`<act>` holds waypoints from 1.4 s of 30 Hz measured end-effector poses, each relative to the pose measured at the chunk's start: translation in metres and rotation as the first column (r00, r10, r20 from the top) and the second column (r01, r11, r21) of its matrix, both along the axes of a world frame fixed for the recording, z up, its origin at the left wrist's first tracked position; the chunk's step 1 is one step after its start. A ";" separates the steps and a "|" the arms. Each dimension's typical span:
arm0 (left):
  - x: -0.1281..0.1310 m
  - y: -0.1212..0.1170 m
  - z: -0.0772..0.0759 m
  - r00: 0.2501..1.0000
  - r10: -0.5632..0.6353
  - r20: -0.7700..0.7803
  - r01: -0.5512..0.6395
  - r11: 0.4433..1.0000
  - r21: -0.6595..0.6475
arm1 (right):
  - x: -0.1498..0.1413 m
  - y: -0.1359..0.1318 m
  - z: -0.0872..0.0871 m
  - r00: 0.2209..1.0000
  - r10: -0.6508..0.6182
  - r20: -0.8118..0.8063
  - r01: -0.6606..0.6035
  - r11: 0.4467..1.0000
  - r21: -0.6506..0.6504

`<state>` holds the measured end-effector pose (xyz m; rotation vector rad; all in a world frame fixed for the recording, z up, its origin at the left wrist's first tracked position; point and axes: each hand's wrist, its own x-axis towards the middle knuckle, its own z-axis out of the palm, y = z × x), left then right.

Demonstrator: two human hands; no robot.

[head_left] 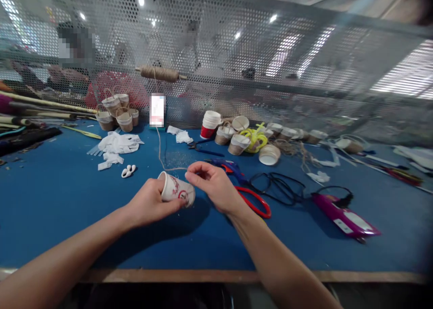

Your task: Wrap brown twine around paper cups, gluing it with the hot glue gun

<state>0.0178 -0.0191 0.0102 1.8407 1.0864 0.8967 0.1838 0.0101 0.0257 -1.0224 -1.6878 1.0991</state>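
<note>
My left hand (152, 200) is wrapped round a white paper cup (176, 189) with a reddish printed pattern. The cup lies tilted on its side above the table, its mouth toward the left. Close to the cup's base, my right hand (214, 185) pinches a thin brown twine (160, 153) between thumb and forefinger. That twine runs up and back to a spool (159, 73) mounted on the mesh panel. Behind my right hand lies a blue glue gun (233, 169), and red-handled scissors (255, 200) are partly hidden by my wrist.
Twine-wrapped cups with handles (123, 119) stand at the back left, beside white gloves (120, 143). Stacked paper cups (210, 122), more wrapped cups (238, 144) and yellow ribbon (255, 140) sit at the back. A purple pouch (345, 219) and black cable (279, 187) lie right.
</note>
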 end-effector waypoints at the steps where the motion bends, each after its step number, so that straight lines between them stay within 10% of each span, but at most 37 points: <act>1: 0.000 0.000 0.001 0.998 0.019 0.056 -0.015 0.997 -0.078 | 0.002 0.000 0.001 0.999 -0.015 -0.029 0.015 1.000 -0.019; 15: -0.002 -0.002 0.007 0.952 0.085 0.293 0.007 0.954 -0.301 | 0.010 -0.003 0.006 0.962 0.251 0.104 -0.259 0.964 0.068; 42: -0.004 0.003 0.002 0.900 0.205 0.385 -0.025 0.905 -0.424 | 0.008 -0.009 0.007 0.995 0.096 -0.004 -0.093 0.974 0.208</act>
